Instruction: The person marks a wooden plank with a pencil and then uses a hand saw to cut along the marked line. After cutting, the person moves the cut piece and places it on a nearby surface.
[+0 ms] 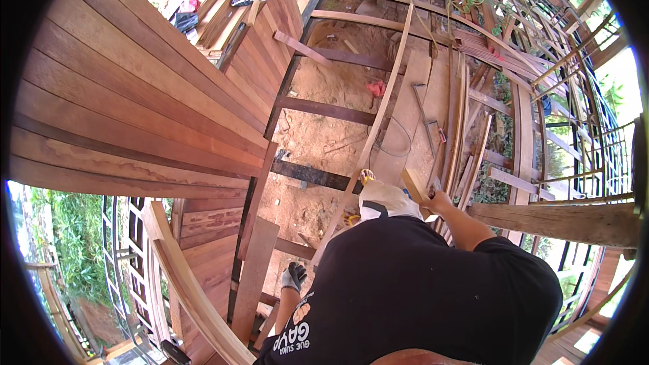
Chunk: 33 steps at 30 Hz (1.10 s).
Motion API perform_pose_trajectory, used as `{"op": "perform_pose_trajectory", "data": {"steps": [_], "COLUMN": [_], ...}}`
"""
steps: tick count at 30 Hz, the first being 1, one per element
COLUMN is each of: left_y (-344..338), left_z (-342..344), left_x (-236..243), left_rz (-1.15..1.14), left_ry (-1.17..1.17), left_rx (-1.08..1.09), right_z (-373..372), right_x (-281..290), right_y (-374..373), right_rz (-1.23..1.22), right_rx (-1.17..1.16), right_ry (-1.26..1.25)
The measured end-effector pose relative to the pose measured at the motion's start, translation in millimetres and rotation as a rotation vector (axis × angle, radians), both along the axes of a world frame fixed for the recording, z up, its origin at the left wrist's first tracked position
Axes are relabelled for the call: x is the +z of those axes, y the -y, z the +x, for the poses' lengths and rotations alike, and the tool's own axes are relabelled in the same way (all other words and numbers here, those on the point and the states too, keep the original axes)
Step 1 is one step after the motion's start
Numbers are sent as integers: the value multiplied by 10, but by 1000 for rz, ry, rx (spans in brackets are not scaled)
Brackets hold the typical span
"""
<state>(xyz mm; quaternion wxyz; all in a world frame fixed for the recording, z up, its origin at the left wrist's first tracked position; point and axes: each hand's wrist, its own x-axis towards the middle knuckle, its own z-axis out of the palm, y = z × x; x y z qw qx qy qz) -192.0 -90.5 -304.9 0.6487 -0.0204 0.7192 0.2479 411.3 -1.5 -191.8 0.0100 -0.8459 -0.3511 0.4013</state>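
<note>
Wooden piece [414, 186] lies against the right fingers [433, 200].

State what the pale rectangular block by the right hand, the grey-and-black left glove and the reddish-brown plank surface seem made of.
Pale rectangular block: likely bare wood; tan face, straight edges. Grey-and-black glove: probably fabric, perhaps coated, from its two tones; texture too small to confirm. Reddish-brown plank surface: wood, with streaked grain and varying tones; looks smooth, sealed or bare unclear.
</note>
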Motion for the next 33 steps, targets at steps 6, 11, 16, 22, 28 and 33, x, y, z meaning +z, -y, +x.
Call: {"op": "perform_pose_trajectory", "data": {"steps": [6, 11, 16, 22, 28, 33], "left_y": [-211, -701, -1055, -1357, -1202, -1569], "left_z": [-6, 68, 215, 1128, 1933, 2423], "left_x": [182, 253, 311, 552, 440, -67], "left_rz": [-4, 63, 239, 161, -109, -118], "left_ry": [-58, -61, -218, -725, -589, -502], "left_rx": [-127, -114, -188, -764, -714, -792], "right_z": [157, 278, 85, -1113, -1652, -1661], "right_x": [-214, -401, -771, -549, -271, -668], "right_y": [123, 192, -258, -1524, -2196, -2499], "right_rz": [-16, 30, 105, 213, 208, 204], "right_rx": [-40, -59, 79, 366, 581, 492], "right_ry": [-15, 59, -79, -349, -605, -741]}}
